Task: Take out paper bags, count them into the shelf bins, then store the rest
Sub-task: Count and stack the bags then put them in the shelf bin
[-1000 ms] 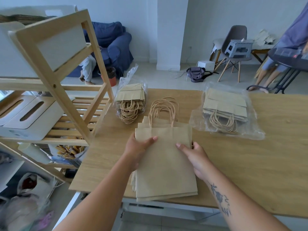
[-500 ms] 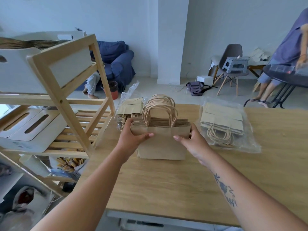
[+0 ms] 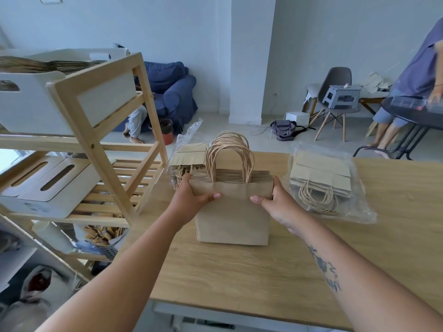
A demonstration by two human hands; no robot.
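Kraft-brown paper bags (image 3: 232,212), a thick stack stood on its bottom edge on the wooden table (image 3: 275,271), are clamped between both hands near the table's far-left corner. The left hand (image 3: 191,200) wraps the stack's left top corner, thumb across the front face; the right hand (image 3: 275,200) mirrors it on the right corner. The twisted handles (image 3: 230,156) rise above and between the two grips, and most of the stack hangs below them. Held only at the top, the inner bags could slide down or fan out if the squeeze slackens, spoiling the count. The loops might also snag the wooden shelf (image 3: 96,140) post on the way to the white bin (image 3: 36,101). Two plastic-wrapped packs (image 3: 321,183) lie behind and to the right.
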